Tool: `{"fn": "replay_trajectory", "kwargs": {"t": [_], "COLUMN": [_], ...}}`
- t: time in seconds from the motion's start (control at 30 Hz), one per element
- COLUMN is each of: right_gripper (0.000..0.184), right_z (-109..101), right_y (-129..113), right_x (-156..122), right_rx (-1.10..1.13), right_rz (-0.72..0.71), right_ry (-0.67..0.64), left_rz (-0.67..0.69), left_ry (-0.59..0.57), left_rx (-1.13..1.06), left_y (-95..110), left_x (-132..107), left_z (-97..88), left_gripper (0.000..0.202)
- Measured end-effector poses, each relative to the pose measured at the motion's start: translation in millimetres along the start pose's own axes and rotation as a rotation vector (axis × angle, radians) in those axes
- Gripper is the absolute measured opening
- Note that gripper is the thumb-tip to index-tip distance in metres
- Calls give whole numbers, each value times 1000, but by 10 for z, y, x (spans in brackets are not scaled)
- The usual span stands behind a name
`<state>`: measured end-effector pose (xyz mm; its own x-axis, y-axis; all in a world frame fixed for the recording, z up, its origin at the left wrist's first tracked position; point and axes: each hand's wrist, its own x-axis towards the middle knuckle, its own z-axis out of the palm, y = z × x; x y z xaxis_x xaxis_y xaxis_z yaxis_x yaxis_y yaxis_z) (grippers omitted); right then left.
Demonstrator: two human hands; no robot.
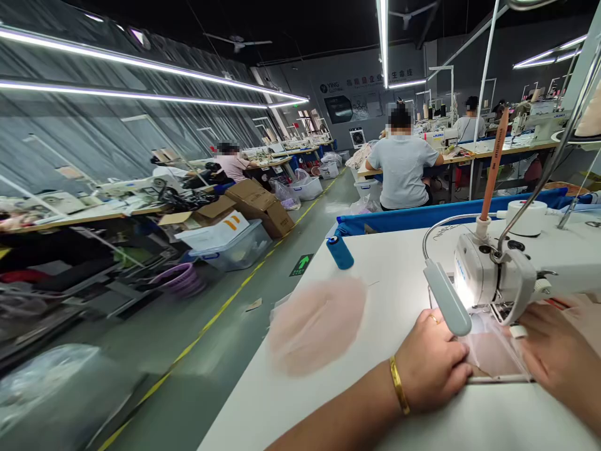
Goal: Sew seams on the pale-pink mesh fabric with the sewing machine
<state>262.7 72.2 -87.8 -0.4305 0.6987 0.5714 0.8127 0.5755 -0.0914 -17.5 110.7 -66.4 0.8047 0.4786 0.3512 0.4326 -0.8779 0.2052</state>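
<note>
A white sewing machine (pixel 483 269) stands at the right, its lamp lighting the needle area. Sheer pale pink fabric (pixel 493 354) lies under and in front of the presser foot. My left hand (pixel 432 363), wearing a gold bracelet and a ring, rests at the fabric's left side with fingers curled onto its edge. A grey lever-shaped part (pixel 448 299) of the machine covers some of its fingers. To the right of the needle, my right hand (pixel 554 344) touches the fabric; it is blurred and its fingertips are partly hidden. Another sheer pink piece (pixel 319 326) lies left on the white table.
A blue thread cone (pixel 340 252) stands on the white tabletop (pixel 375 388). Blue cloth (pixel 422 216) hangs along the table's far edge. A person (pixel 402 163) sits at another machine ahead. Cardboard boxes (pixel 258 203) and a plastic bin (pixel 235 247) flank the yellow-lined aisle.
</note>
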Motion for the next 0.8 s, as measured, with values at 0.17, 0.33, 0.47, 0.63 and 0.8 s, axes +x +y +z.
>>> {"fn": "replay_trajectory", "kwargs": {"t": [0.17,0.33,0.47,0.63,0.8], "right_gripper": [37,38,42,41,46], "right_z": [50,46,16,37,104], "right_y": [-340,-398,-382,-373,-320], "right_x": [4,9,27,26,27], "right_rx": [156,168,191,164,90], "right_rz": [-70,-54,-74,-39,-70], "right_ry": [-223,-244,-240,-203,-153], "left_rz": [7,11,48,33,-20], "left_ry": [-31,-36,-36,-43,-10], "left_rx": [-95,-32,-2,32,54], "left_y": [10,3,26,31,17], "left_x": [20,4,-8,3,23], "left_z": [-29,-25,-31,-27,20], "left_gripper": [18,12,13,13,12]}}
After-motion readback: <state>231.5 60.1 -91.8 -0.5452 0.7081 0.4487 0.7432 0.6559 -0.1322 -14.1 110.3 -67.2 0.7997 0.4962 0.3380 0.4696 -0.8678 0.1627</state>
